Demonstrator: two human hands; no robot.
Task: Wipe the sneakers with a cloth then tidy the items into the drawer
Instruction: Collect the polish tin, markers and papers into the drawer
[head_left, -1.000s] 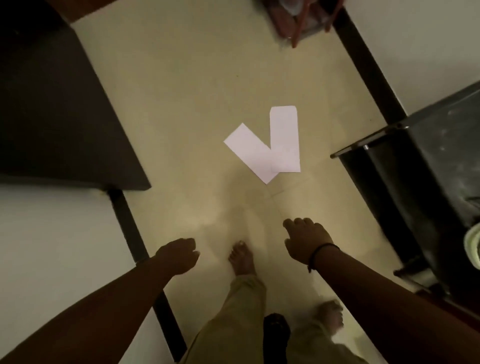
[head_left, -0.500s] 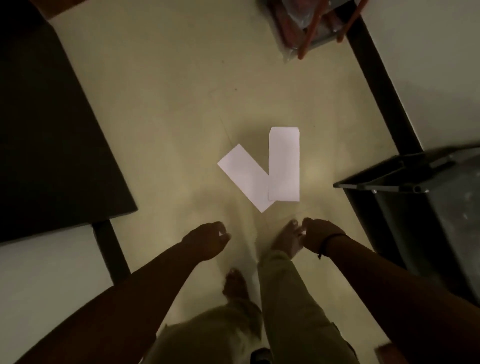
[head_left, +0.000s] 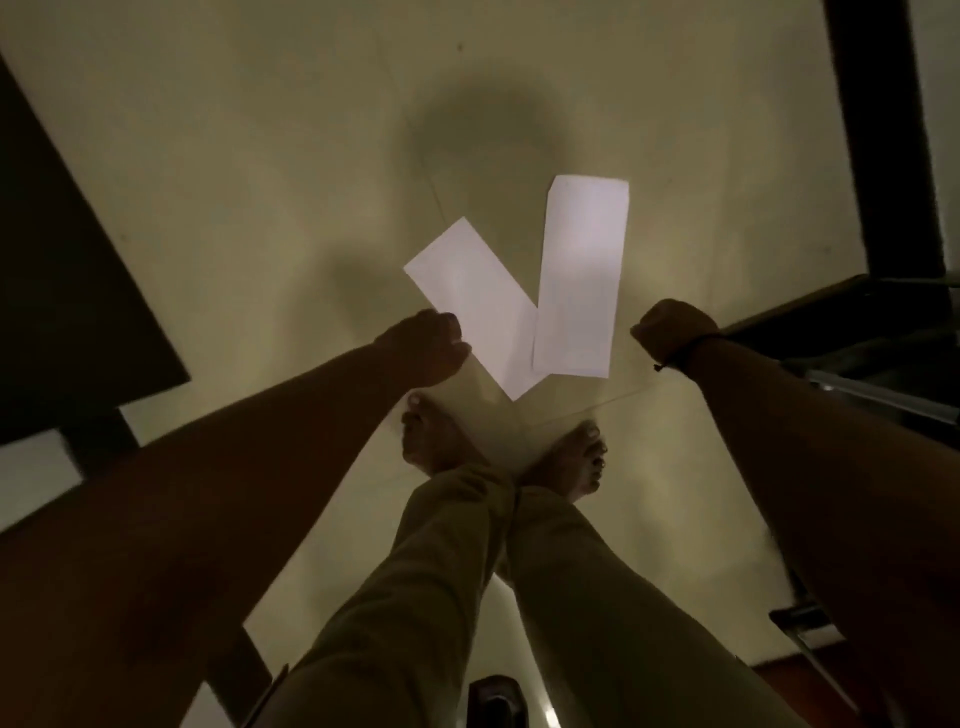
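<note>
Two white envelopes (head_left: 524, 306) lie by our bare feet (head_left: 498, 457); with left hand (head_left: 423, 345) and right hand (head_left: 670, 330) curled empty, we risk slipping on them.

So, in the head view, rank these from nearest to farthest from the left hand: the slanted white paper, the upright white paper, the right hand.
1. Slanted white paper: right beside the left hand, whose knuckles overlap its lower left edge in the view.
2. Upright white paper: further right, overlapping the slanted one's lower end.
3. Right hand: farthest, beyond both papers.
</note>
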